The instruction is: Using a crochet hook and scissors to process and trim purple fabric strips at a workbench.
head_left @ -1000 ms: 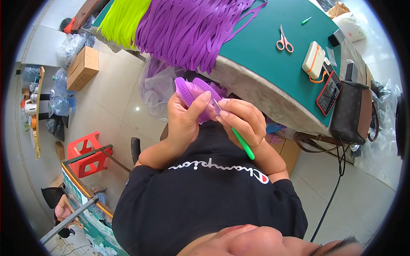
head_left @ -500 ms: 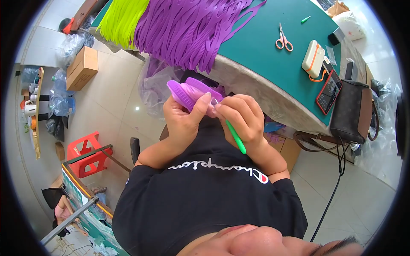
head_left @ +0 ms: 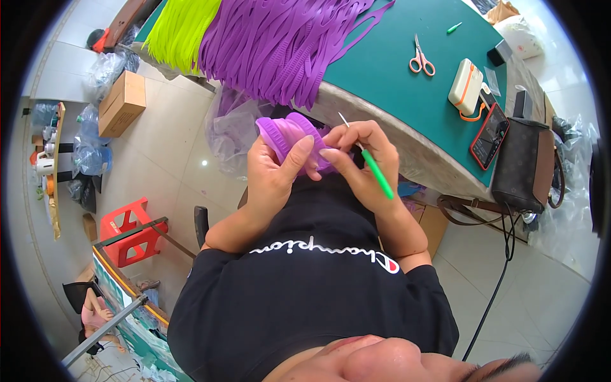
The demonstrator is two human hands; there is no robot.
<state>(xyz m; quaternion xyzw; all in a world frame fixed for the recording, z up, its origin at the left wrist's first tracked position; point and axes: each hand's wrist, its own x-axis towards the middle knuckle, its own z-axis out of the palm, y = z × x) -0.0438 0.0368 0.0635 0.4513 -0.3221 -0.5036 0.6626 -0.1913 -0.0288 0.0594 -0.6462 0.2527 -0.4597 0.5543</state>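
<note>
My left hand (head_left: 272, 167) is closed around a purple ribbed rubbery strap (head_left: 272, 137), which curves over the fingers in loops, its thumb resting on it. On the right, my right hand (head_left: 372, 162) holds a slim tool with a green handle (head_left: 380, 176) between its fingers. The tool's thin metal tip points up and away from the strap, while the handle slants down toward my wrist. My right thumb and fingertips touch the strap's right edge. Both hands are above my lap, just short of the table; part of the strap is hidden behind the fingers.
A green-topped table (head_left: 382, 63) bears a heap of purple straps (head_left: 267, 51), lime-green strips (head_left: 178, 35), scissors (head_left: 421, 58), a white case (head_left: 466, 88) and a phone (head_left: 489, 137). A brown bag (head_left: 525, 167) sits at right. A red stool (head_left: 133, 232) and cardboard box (head_left: 123, 104) stand left.
The tool's tip has swung away from the strap, and its handle has shifted right and downward. My right thumb and fingertips have come onto the strap. The strap has moved slightly right.
</note>
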